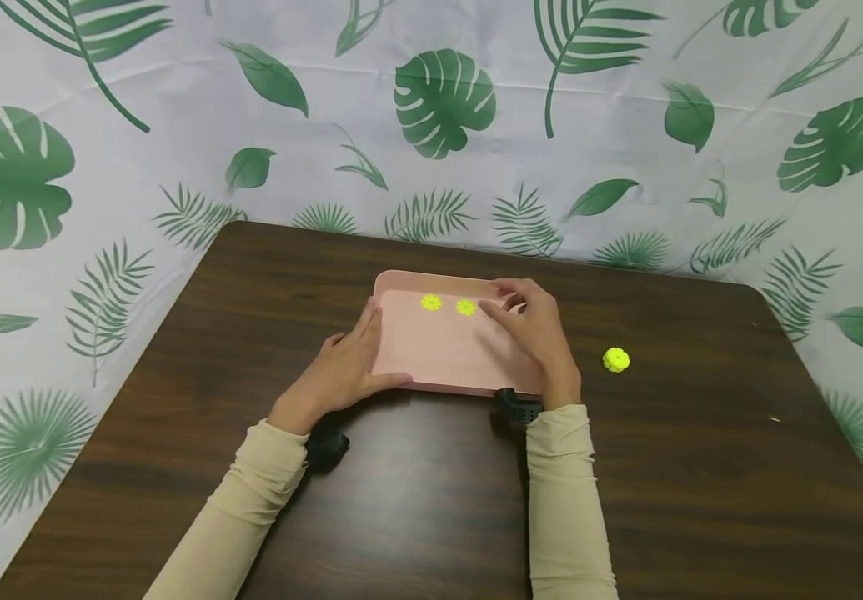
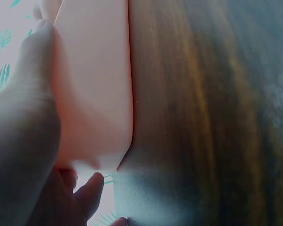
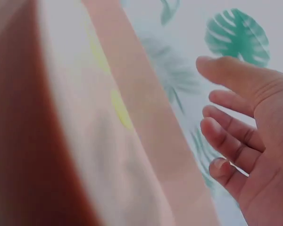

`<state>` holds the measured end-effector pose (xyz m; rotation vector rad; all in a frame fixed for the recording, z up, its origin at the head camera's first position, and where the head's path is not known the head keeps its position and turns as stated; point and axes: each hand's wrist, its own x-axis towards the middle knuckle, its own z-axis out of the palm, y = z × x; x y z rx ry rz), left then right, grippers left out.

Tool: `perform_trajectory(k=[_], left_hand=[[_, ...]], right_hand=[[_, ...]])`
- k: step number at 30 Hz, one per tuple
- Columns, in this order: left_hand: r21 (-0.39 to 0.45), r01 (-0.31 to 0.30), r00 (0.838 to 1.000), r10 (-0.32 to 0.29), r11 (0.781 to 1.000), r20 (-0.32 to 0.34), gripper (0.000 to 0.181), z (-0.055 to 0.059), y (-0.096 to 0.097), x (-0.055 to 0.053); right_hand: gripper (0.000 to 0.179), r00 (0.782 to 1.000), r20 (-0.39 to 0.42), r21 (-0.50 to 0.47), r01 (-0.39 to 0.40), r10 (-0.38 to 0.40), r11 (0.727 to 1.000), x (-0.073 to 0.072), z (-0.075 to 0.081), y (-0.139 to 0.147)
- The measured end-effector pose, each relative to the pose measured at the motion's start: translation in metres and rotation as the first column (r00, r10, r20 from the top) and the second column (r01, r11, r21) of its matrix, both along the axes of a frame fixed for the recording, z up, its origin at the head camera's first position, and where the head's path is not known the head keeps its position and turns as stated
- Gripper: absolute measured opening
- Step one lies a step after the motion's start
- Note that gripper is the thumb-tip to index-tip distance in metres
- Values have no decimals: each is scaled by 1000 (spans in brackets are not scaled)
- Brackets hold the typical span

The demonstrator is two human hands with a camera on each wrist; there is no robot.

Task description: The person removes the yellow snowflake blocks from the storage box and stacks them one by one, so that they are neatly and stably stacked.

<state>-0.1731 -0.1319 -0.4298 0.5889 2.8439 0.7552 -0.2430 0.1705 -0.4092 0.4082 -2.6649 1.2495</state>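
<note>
Left hand (image 1: pixel 348 362) gripped the tray (image 1: pixel 431 354) at its near left corner, thumb along the near wall, fingers along the left. Tray sat roughly midway between the bench's (image 1: pixel 701 475) left and right edges, closer to the far edge. Judged light, stiff, probably smooth; low walls, so best held by both ends and kept level.

Inside, toward the far wall: left flower (image 1: pixel 431 302), then right flower (image 1: pixel 465 307), apart. Both looked thin, near weightless; rigid or rubbery, could not tell. Scalloped rims should suit a fingertip pinch.

Right hand (image 1: pixel 538 329) over the tray's right end, fingers loosely bent, nothing held.

Flower stack (image 1: pixel 615 359) right of the tray, toward the bench's right edge; likely several layers, best pinched round the sides lest they slip.
</note>
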Motion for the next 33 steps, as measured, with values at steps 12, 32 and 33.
perform_trajectory(k=[12, 32, 33], left_hand=[[-8, -4, 1000, 5, 1000, 6, 113, -5, 5, 3], [3, -14, 1000, 14, 1000, 16, 112, -1, 1, 0], [3, -16, 1000, 16, 1000, 14, 112, -1, 1, 0]], right_hand=[[34, 994, 70, -58, 83, -79, 995, -6, -21, -32], [32, 955, 277, 82, 90, -110, 993, -9, -27, -43], [33, 954, 278, 74, 92, -109, 993, -9, -27, -43]])
